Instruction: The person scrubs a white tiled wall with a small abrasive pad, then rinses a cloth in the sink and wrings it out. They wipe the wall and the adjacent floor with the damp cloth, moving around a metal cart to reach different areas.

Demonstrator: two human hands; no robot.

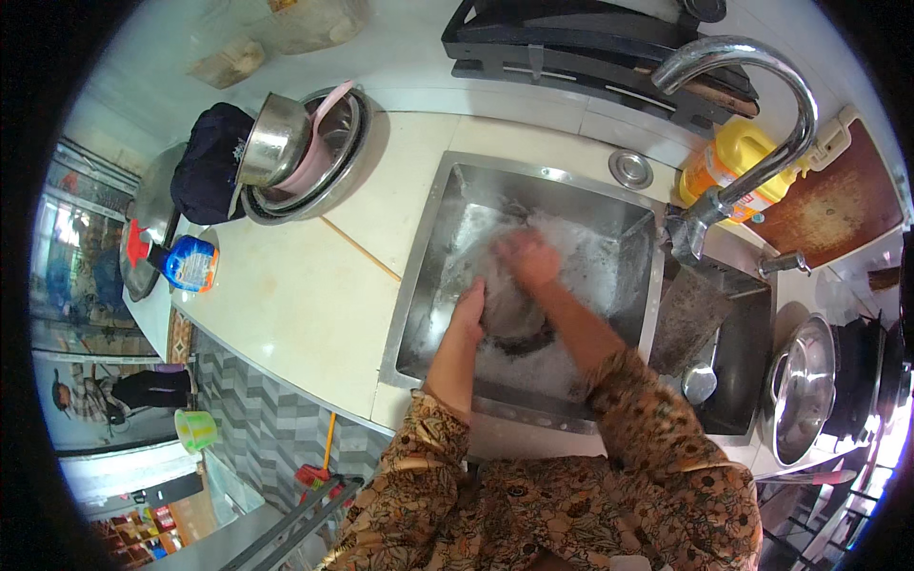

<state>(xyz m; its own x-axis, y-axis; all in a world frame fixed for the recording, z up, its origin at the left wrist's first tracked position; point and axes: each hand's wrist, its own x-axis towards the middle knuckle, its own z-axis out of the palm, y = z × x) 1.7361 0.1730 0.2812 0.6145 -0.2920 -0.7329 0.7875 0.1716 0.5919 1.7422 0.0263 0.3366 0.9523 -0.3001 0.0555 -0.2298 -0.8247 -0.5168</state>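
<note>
Inside the stainless steel sink basin, a grey, rounded piece of cookware lies tilted among white suds. Motion blur and foam hide its exact kind. My left hand grips its left edge, thumb uppermost. Over its far part is my right hand, badly blurred, and whether it holds a scrubber cannot be made out. Soapy water covers much of the basin floor. The chrome faucet arches above the right side, its spout away from both hands.
Left on the counter stand stacked metal bowls, a steel pot and a blue spray bottle. A smaller sink holds a ladle. A yellow jug is behind the faucet. A person is far left.
</note>
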